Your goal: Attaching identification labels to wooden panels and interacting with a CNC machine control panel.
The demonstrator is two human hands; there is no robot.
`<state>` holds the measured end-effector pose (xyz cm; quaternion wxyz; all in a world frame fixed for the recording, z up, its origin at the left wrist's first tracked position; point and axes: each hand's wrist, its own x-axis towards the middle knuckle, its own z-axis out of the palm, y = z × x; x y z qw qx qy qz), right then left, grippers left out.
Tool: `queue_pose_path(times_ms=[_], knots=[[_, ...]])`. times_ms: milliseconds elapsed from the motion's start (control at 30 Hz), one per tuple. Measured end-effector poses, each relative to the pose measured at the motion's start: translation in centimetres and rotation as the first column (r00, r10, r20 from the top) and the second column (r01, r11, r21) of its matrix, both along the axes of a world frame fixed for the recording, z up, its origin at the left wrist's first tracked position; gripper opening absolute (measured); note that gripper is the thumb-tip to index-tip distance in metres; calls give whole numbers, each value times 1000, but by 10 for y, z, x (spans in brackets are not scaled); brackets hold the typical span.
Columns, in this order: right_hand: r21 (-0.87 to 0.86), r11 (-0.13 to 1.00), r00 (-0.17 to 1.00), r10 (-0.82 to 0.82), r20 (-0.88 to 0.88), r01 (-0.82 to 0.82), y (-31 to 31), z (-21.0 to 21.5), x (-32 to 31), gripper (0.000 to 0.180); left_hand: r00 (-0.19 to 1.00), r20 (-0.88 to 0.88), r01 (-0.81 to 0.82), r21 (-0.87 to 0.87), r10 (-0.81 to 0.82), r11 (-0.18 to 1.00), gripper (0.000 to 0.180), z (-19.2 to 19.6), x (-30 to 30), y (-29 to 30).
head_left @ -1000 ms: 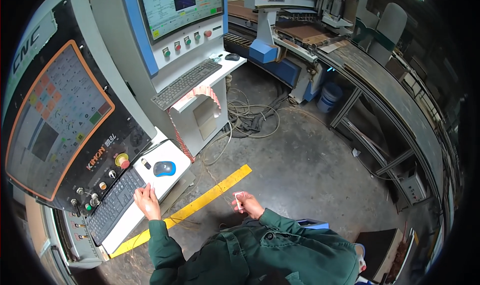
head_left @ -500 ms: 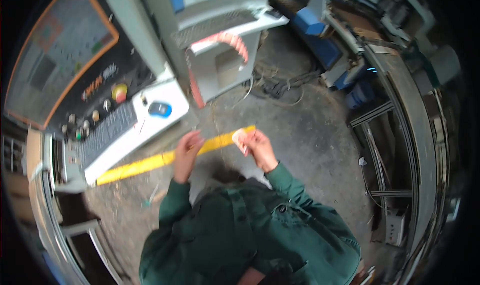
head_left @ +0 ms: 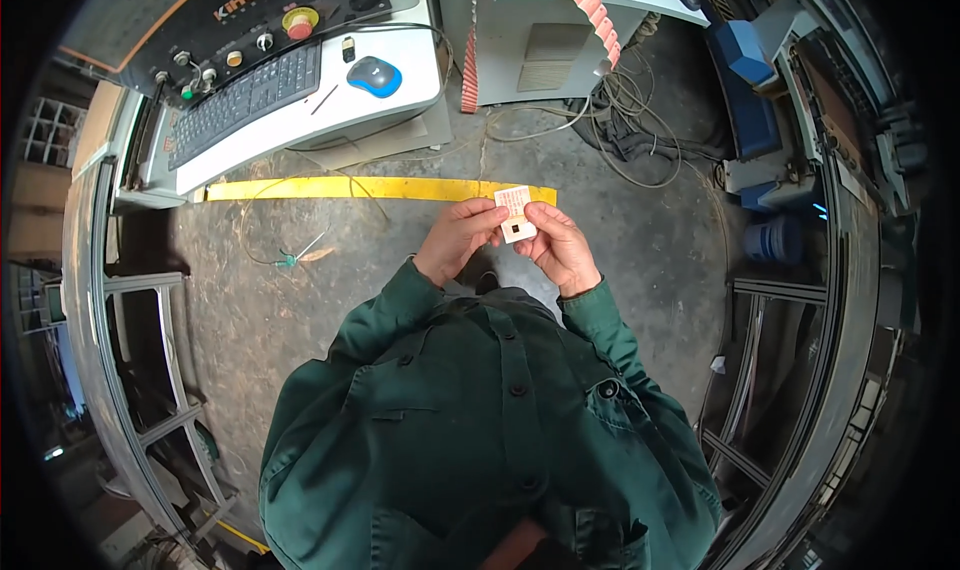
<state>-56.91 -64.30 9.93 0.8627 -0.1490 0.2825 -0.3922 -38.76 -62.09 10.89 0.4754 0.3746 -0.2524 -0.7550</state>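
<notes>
Between my two hands is a small white printed label (head_left: 513, 204) with reddish print and a dark square near its lower edge. My left hand (head_left: 458, 240) pinches its left side, thumb on the face. On the right side my right hand (head_left: 563, 250) grips it between thumb and fingers. Both hands are closed, held in front of my chest above the floor. The undersides of the fingers behind the label are hidden.
At the left stands a control console with a keyboard (head_left: 245, 100), a blue mouse (head_left: 375, 76) and a red knob (head_left: 299, 26). A pinkish strip (head_left: 590, 8) drapes over a grey cabinet (head_left: 510, 80). Cables (head_left: 640, 140) lie near it. Yellow tape (head_left: 330, 187) crosses the floor. Metal frames (head_left: 780, 292) flank me.
My left hand has moved right and taken hold of the label, which was in my right hand alone. The view has shifted, so the console and cabinet appear higher up.
</notes>
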Motion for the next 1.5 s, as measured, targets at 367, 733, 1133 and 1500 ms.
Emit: queue_pose_path(times_ms=[367, 733, 1133, 1500], knots=[[-533, 836, 891, -142, -432, -125, -6, 1, 9, 12, 996, -39, -76, 41, 78, 996, 20, -12, 3, -1], [-794, 457, 671, -445, -594, -400, 7, 26, 17, 10, 969, -118, -197, 168, 218, 966, 15, -37, 15, -11], [-808, 319, 296, -813, -501, -495, 24, -6, 21, 6, 967, 254, -47, 106, 19, 993, 14, -42, 6, -24], [-495, 765, -8, -540, -842, 411, 244, -105, 29, 6, 804, -191, 594, 259, -563, 762, 17, -145, 38, -131]])
